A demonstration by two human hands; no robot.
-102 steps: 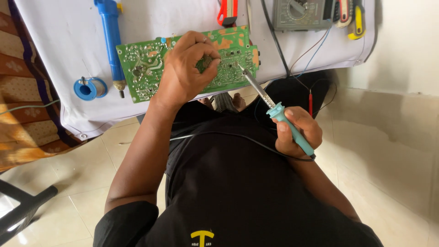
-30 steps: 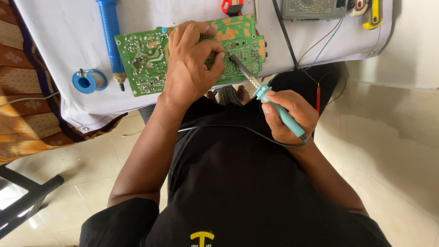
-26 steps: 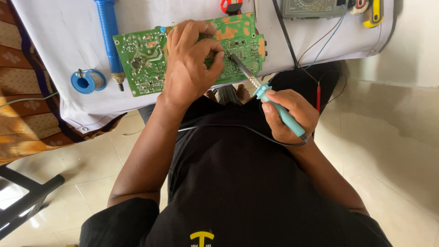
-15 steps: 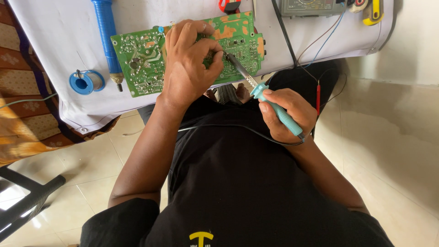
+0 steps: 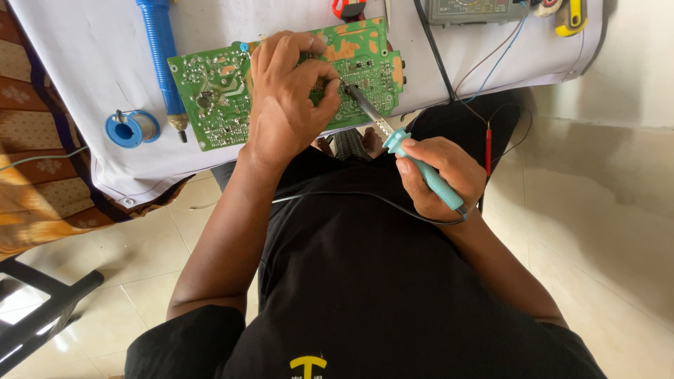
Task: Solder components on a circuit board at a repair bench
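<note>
A green circuit board (image 5: 210, 91) lies on the white-covered table (image 5: 84, 63) in front of me. My left hand (image 5: 288, 98) rests on the board's middle, fingers curled and pinching something small against it. My right hand (image 5: 439, 175) grips the teal handle of a soldering iron (image 5: 400, 144). Its metal tip touches the board just right of my left fingers. The iron's black cord runs across my black shirt.
A blue desoldering pump (image 5: 160, 49) and a blue spool of solder wire (image 5: 132, 128) lie left of the board. A multimeter (image 5: 474, 10) with leads, a red tool (image 5: 347, 8) and a yellow tool (image 5: 574, 14) sit at the table's far edge. Tiled floor lies below.
The iron's tip has come in from the board's right edge to touch it beside my left fingers. My left hand stays on the board. The view has shifted slightly.
</note>
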